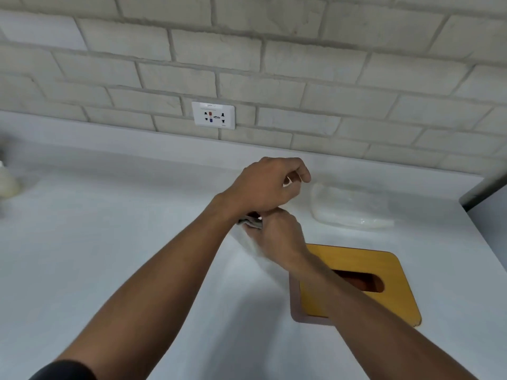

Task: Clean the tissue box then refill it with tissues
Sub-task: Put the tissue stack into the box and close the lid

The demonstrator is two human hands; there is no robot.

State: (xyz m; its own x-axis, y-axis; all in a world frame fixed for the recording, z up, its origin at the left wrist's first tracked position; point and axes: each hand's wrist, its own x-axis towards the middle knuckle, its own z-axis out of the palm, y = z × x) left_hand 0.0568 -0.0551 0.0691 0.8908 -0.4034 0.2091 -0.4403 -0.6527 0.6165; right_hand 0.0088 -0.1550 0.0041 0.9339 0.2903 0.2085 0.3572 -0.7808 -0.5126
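One wall socket [213, 115] above the white counter [109, 242]. Two hands, wrists crossed. Left hand [269, 185]: fingers curled, contents unclear. Right hand [277, 231] just below it pinches one grey cloth [250, 223], blurred. One yellow-lidded tissue box [365, 267] lies near, right of both hands, partly hidden by the right forearm. One clear tissue pack [351, 207] sits behind the box.

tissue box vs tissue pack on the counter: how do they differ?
Colour: the box is yellow wood with a dark slot; the pack is clear plastic over white. Form: the box is flat and rigid, the pack soft and rumpled. Place: the box lies nearer, under the right forearm; the pack lies farther back, by the wall. Both rest on the white counter, and neither is gripped.
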